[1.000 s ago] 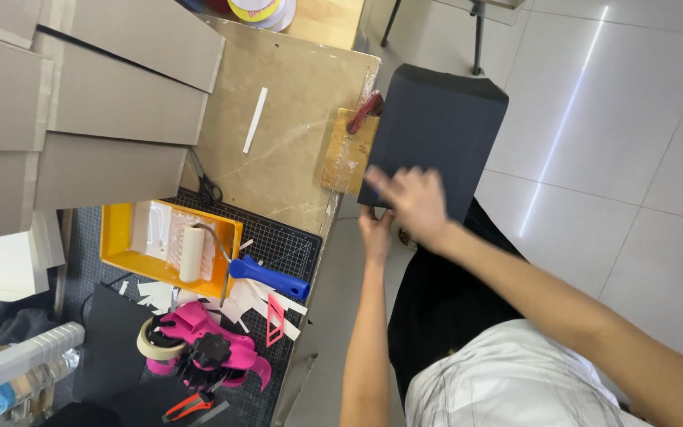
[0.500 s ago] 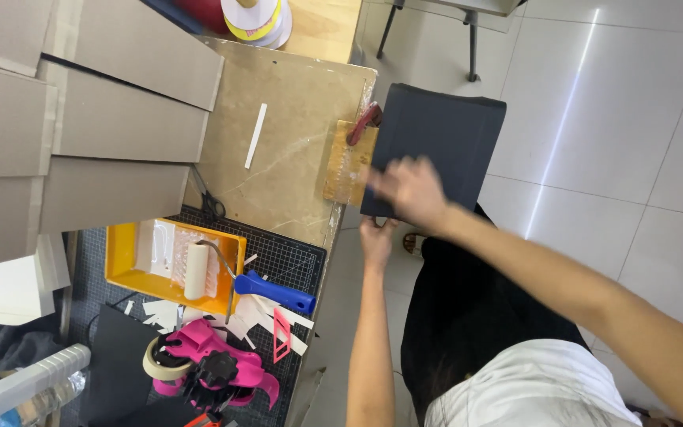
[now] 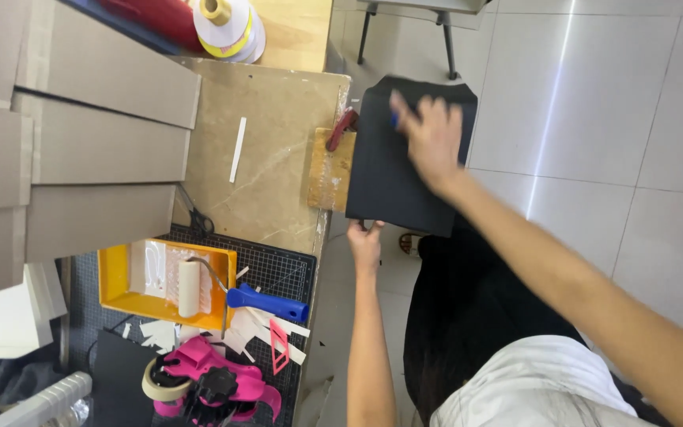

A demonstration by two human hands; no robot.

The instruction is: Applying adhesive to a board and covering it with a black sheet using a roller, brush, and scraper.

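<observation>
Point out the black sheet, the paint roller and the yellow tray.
black sheet (image 3: 389, 178), head view, its bare middle
paint roller (image 3: 189, 289), head view, the white sleeve
yellow tray (image 3: 114, 277), head view, its left wall

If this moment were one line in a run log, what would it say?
left hand: grips black sheet at near edge | right hand: presses flat on sheet | sheet: overhangs wooden block at bench edge

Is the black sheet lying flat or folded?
Flat. The black sheet is spread over the small wooden board at the table edge; the right hand presses on top, the left hand grips its near edge.
</observation>
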